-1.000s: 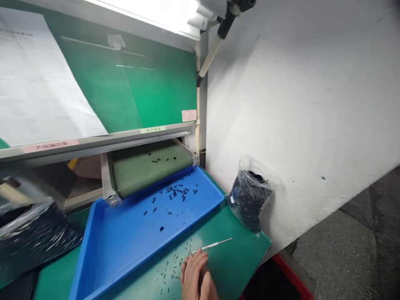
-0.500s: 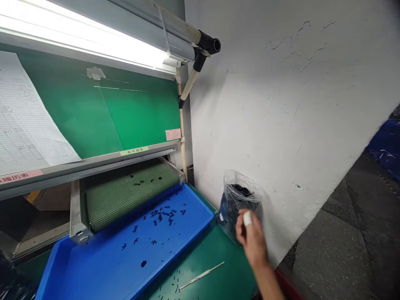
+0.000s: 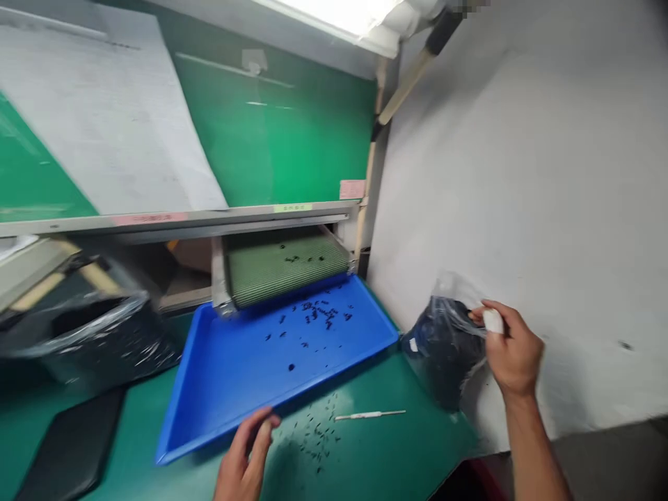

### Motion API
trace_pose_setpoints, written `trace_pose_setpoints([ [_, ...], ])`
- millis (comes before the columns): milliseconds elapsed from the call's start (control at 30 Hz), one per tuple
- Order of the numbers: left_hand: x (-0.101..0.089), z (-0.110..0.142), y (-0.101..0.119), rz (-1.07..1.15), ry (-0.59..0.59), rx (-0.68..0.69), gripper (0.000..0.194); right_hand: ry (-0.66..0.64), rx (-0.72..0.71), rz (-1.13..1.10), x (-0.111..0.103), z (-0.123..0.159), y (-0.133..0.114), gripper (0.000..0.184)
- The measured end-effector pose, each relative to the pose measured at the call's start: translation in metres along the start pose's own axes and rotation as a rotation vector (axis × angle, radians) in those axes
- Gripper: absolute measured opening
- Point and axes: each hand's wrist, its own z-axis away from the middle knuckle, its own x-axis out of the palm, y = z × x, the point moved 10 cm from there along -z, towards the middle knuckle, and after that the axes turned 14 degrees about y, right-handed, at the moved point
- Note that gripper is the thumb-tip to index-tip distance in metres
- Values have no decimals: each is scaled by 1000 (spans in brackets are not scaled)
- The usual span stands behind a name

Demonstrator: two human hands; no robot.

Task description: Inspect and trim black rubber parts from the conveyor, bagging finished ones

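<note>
Right hand (image 3: pixel 511 351) moved up, pinching clear plastic bag (image 3: pixel 443 351)

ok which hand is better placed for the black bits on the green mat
Left, probably: the left hand is beside the black bits, while the right hand holds the plastic bag by the wall.

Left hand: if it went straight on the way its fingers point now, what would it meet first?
The left hand would most likely meet the near rim of the blue tray, which its fingertips appear almost to reach, though depth is hard to judge.
</note>
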Motion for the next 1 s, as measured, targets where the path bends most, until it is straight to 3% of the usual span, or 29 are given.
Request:
trace_pose_setpoints([
  [33, -2, -12, 2, -20, -2, 23, 43, -75, -21, -3, 5, 19, -5, 27],
  [100, -2, -38, 2, -65, -45, 74, 38, -360, -127, -42, 32, 74, -16, 25],
  [167, 2, -65, -4, -182, -86, 124, 34, -711, -227, -102, 65, 150, -22, 23],
  [233, 12, -86, -14, -366, -153, 176, 34, -967, -282, -92, 90, 227, -19, 30],
  [300, 27, -101, -21, -499, -233, 220, 33, -1089, -330, -14, 106, 284, -13, 40],
  [367, 47, -109, -26, -549, -312, 249, 31, -1128, -379, 87, 116, 318, -8, 45],
  [533, 96, -120, -35, -580, -462, 261, 30, -1119, -420, 201, 125, 331, -1, 45],
  [667, 117, -128, -38, -515, -499, 241, 14, -1104, -428, 174, 127, 328, -2, 42],
  [733, 119, -130, -33, -438, -490, 218, 9, -1084, -439, 167, 127, 328, -4, 37],
  [833, 110, -125, -21, -304, -458, 160, 20, -1037, -417, 119, 126, 324, -9, 32],
  [900, 99, -116, -13, -74, -420, 24, 26, -1018, -361, 34, 124, 319, -12, 31],
  [1000, 84, -88, -7, 452, -361, -300, 30, -1025, -230, -90, 122, 309, -12, 40],
])
